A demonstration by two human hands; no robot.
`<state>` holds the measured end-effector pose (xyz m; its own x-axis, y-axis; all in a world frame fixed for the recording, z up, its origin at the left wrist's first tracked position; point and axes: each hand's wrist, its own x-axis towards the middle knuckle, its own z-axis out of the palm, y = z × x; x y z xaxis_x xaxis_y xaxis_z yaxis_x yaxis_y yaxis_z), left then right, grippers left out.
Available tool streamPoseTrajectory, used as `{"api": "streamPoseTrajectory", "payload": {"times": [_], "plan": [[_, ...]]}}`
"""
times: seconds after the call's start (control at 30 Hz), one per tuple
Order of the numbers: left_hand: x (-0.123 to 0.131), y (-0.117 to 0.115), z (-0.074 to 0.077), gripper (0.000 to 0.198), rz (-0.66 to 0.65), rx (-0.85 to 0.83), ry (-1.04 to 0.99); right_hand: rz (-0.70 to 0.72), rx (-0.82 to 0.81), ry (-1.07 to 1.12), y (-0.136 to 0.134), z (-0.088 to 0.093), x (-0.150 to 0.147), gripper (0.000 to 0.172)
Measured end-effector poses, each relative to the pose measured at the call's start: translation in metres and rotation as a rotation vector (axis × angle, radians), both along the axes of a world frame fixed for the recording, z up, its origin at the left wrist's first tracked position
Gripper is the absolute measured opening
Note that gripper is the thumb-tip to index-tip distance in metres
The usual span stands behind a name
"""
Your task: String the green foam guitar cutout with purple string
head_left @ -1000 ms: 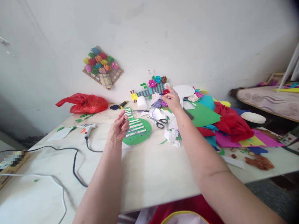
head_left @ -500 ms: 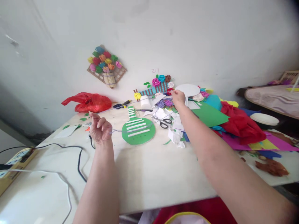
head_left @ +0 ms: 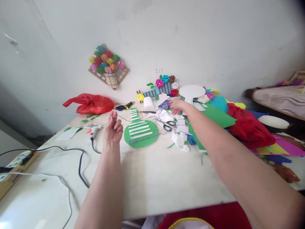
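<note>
My left hand (head_left: 113, 128) is raised left of the green guitar-shaped cutout (head_left: 140, 142), its fingertips pinched on a thin strand of yarn. Purple-grey yarn (head_left: 143, 137) lies loosely over the cutout's lower part. White strips (head_left: 139, 128) run in rows across the cutout and its neck. My right hand (head_left: 176, 105) reaches over the tangle of purple yarn (head_left: 164, 105), fingers stretched downward and apart; nothing shows in them. Black-handled scissors (head_left: 167, 127) lie just below it among white paper scraps (head_left: 179, 140).
A glue gun (head_left: 94, 129) with its cord lies at left, near a red plastic bag (head_left: 91, 104) and pliers (head_left: 125, 106). A power strip (head_left: 16, 165) sits at the left edge. Green sheet (head_left: 216, 116) and red crepe paper (head_left: 247, 127) pile up at right. A white roll (head_left: 148, 103) stands behind.
My left hand has moved right and slightly up, uncovering the glue gun. My right hand has dropped toward the yarn tangle and its fingers have spread. The strand between the hands has slackened onto the cutout.
</note>
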<state>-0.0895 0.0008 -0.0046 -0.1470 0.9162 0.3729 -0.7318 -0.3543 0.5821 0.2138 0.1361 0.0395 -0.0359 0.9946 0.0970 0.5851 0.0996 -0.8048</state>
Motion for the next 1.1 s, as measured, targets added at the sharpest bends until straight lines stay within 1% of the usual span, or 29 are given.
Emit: {"api": "streamPoseTrajectory", "payload": {"times": [0.03, 0.1, 0.17, 0.23, 0.27, 0.3, 0.37, 0.47, 0.57, 0.67, 0.77, 0.8, 0.83, 0.9, 0.93, 1.0, 1.07, 1.1], "plan": [[0.000, 0.000, 0.000, 0.020, 0.005, -0.015, 0.015, 0.058, -0.102, -0.091, -0.007, -0.003, -0.010, 0.021], [-0.001, 0.001, -0.001, 0.019, 0.025, -0.034, 0.040, 0.150, -0.178, -0.198, -0.022, -0.007, -0.029, 0.019], [-0.001, 0.002, -0.002, 0.018, 0.041, -0.032, 0.047, 0.280, -0.196, -0.274, -0.038, -0.011, -0.043, 0.013], [-0.002, 0.002, -0.002, 0.018, 0.037, -0.017, 0.044, 0.543, -0.199, -0.423, -0.052, -0.017, -0.053, 0.010], [-0.001, 0.002, -0.002, 0.018, 0.029, -0.008, 0.041, 0.636, -0.208, -0.497, -0.057, -0.020, -0.057, 0.011], [0.000, 0.001, -0.001, 0.019, 0.018, 0.000, 0.038, 0.670, -0.202, -0.550, -0.062, -0.024, -0.061, 0.011], [0.002, 0.000, 0.000, 0.019, -0.004, 0.006, 0.040, 0.713, -0.178, -0.639, -0.069, -0.031, -0.066, 0.015], [0.006, -0.002, 0.003, 0.019, -0.011, -0.007, 0.066, 0.723, -0.078, -0.744, -0.075, -0.040, -0.071, 0.016], [0.008, -0.002, 0.004, 0.018, -0.016, -0.017, 0.079, 0.725, -0.042, -0.772, -0.078, -0.044, -0.073, 0.014], [0.009, 0.000, 0.002, 0.018, -0.039, -0.015, 0.080, 0.749, -0.094, -0.699, -0.081, -0.043, -0.069, 0.010], [0.008, 0.002, 0.001, 0.019, -0.053, -0.007, 0.077, 0.756, -0.240, -0.511, -0.081, -0.030, -0.057, 0.004], [0.009, 0.002, 0.001, 0.020, -0.054, -0.004, 0.074, 0.726, -0.271, -0.436, -0.078, -0.023, -0.051, 0.001], [0.010, 0.002, 0.001, 0.020, -0.052, -0.005, 0.072, 0.685, -0.284, -0.385, -0.075, -0.015, -0.045, 0.003], [0.012, 0.001, 0.002, 0.020, -0.042, -0.019, 0.082, 0.527, -0.211, -0.227, -0.063, 0.000, -0.034, 0.004], [0.014, 0.001, 0.002, 0.020, -0.034, -0.030, 0.092, 0.416, -0.138, -0.127, -0.055, 0.007, -0.029, 0.003], [0.017, 0.001, 0.003, 0.019, -0.028, -0.049, 0.113, 0.102, 0.016, 0.079, -0.035, 0.015, -0.023, 0.001], [0.020, 0.002, 0.002, 0.019, -0.046, -0.052, 0.126, -0.168, 0.100, 0.226, -0.015, 0.014, -0.020, 0.010], [0.022, 0.003, 0.002, 0.020, -0.061, -0.049, 0.132, -0.260, 0.137, 0.276, -0.005, 0.012, -0.020, 0.015]]}}
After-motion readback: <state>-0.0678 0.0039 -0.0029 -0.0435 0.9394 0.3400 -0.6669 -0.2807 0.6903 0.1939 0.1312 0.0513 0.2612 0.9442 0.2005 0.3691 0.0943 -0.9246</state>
